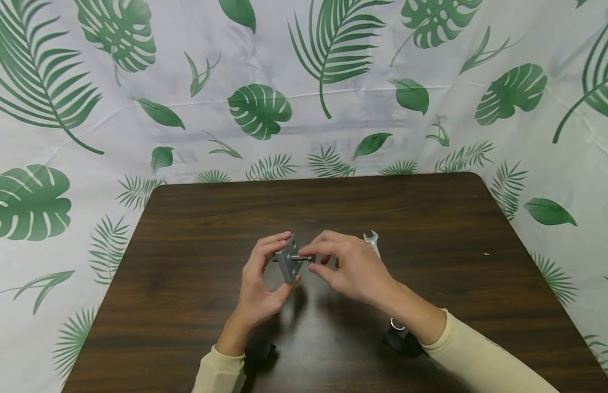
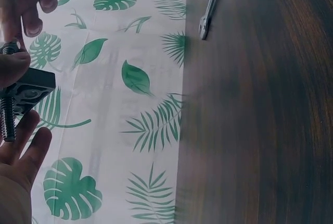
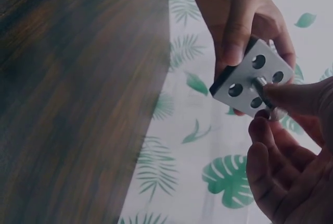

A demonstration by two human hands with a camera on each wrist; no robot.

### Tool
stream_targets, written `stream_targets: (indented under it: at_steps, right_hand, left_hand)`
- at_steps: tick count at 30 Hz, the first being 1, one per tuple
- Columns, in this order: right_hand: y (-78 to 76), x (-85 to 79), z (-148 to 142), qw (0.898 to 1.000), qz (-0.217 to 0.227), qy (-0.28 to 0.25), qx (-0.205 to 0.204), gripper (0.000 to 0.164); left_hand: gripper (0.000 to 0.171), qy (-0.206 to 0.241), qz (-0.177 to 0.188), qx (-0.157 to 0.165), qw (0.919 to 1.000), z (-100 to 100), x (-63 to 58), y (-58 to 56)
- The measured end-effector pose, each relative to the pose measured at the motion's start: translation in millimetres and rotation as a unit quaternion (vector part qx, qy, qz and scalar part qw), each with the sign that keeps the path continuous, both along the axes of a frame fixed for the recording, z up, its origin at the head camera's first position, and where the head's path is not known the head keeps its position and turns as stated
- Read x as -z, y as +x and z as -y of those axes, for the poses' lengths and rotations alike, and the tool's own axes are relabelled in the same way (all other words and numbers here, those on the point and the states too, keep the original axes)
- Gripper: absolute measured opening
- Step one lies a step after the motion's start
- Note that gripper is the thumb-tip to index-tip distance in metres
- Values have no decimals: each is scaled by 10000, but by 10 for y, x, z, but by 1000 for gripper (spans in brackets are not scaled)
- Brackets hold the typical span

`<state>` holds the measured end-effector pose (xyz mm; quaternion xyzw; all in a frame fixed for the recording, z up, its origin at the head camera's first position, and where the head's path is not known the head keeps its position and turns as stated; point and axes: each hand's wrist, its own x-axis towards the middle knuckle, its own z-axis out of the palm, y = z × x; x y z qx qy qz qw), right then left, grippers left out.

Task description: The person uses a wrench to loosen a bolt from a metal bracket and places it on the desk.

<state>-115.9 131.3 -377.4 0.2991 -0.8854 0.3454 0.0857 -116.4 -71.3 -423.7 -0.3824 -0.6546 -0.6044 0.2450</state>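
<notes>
My left hand [image 1: 259, 292] grips a grey square metal plate [image 3: 245, 75] by its edges, fingers on one side and thumb on the other. Several round holes show in the plate's face. Through its middle runs a threaded bolt [image 2: 7, 122], sticking out on both sides. On the right side of the plate, thumb and index finger of my right hand [image 1: 355, 267] pinch the end of the bolt. Both hands hold the pieces up above the dark wooden table [image 1: 304, 210].
A combination wrench [image 1: 371, 240] lies on the table, partly hidden beneath my right forearm. Black objects [image 1: 404, 343] show by both wrists. Behind the table hangs a white sheet [image 1: 284, 153] with green leaf prints.
</notes>
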Motion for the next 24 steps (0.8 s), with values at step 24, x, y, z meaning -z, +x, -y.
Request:
stream_targets:
  at_steps: [24]
  right_hand:
    - [-12, 9, -13, 10000, -70, -2, -17, 31]
  left_hand:
    - [62, -10, -42, 23, 10000, 0, 0, -1]
